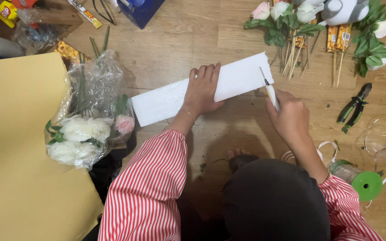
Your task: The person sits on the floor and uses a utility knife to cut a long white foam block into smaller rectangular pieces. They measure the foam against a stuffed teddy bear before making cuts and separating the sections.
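Observation:
A long white foam slab [166,100] lies flat on the wooden floor, slanting up to the right. My left hand [202,89] presses down on its middle, fingers spread flat. My right hand [289,118] grips a utility knife [268,89] with a pale handle; the blade touches the slab's right end near its ragged edge. Both sleeves are red-and-white striped.
A bunch of white and pink artificial roses in clear plastic [86,129] lies left of the slab, on a yellow paper sheet [19,151]. Loose rose stems [291,27] sit at top right. Green-handled pliers [355,107] and a green ribbon spool [364,183] are to the right.

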